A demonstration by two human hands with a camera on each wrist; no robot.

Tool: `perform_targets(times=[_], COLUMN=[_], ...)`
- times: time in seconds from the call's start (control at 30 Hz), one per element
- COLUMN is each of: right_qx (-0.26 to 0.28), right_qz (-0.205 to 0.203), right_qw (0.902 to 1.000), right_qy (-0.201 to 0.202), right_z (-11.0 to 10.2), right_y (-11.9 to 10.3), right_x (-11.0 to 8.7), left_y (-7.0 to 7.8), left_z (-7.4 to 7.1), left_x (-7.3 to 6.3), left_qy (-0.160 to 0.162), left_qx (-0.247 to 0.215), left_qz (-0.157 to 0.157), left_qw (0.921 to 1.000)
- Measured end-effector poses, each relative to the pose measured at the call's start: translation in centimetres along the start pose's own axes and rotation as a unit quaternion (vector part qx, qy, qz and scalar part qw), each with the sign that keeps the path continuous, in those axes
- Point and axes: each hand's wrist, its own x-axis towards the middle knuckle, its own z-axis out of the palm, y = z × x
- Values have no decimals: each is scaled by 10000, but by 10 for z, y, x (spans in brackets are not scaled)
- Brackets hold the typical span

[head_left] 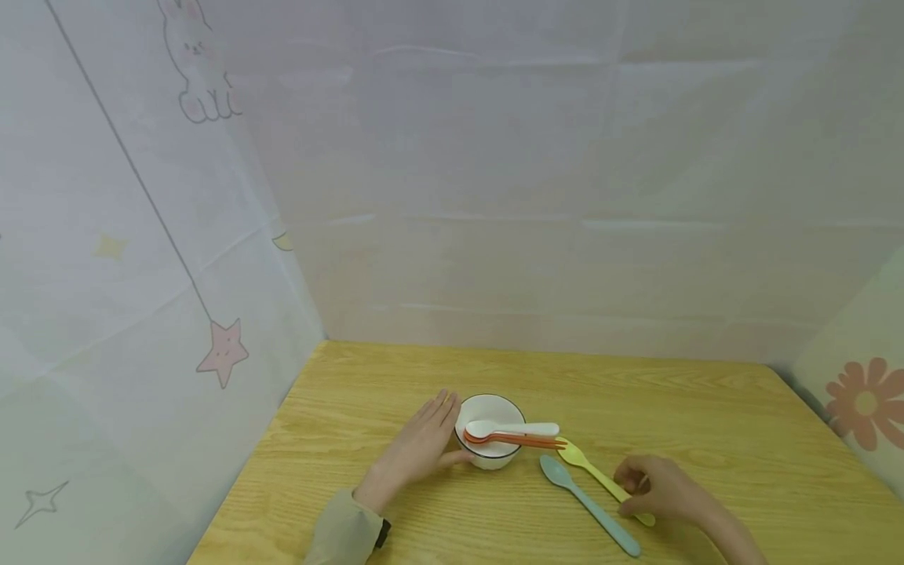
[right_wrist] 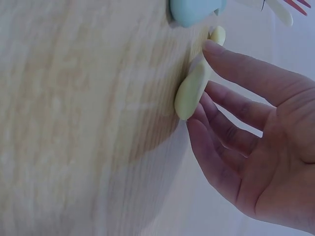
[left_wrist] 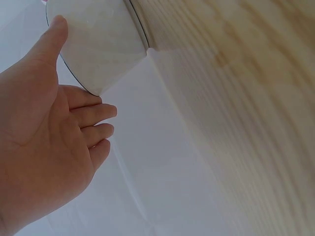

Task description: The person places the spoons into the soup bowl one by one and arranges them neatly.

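Observation:
A white bowl (head_left: 490, 463) with a dark rim stands on the table, with a white spoon (head_left: 540, 429) and an orange fork (head_left: 526, 442) lying across it. My left hand (head_left: 420, 443) rests against the bowl's left side, fingers straight and thumb spread along the near side. In the left wrist view, the thumb and fingertips lie at the bowl's wall (left_wrist: 98, 44). To the right, my right hand (head_left: 664, 488) pinches the handle of a yellow spoon (head_left: 600, 477) between thumb and fingers. The yellow handle end (right_wrist: 189, 98) is close over the tabletop.
A pale blue-green spoon (head_left: 593, 510) lies slantwise on the wooden table (head_left: 395, 369), just left of the yellow one. White printed cloth (head_left: 494, 196) hangs behind the table and along both sides.

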Motion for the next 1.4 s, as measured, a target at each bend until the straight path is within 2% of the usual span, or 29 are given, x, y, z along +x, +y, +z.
perform_targets(times=[0.37,0.97,1.4], right_qx=[-48,-187,-197], right_qz=[-178,344,325], right_qw=[9997,9990,9990], right_qy=[166,229,217], right_z=[5,6,3], right_y=[0,1,-1], right_x=[1,0,-2], left_y=[0,2,2], left_z=[0,-5,-5], left_x=[-1,-1,-1], left_qy=[-12,62,73], left_qx=[5,69,59], left_qz=[-6,41,79], left_qw=[10000,9999,9999])
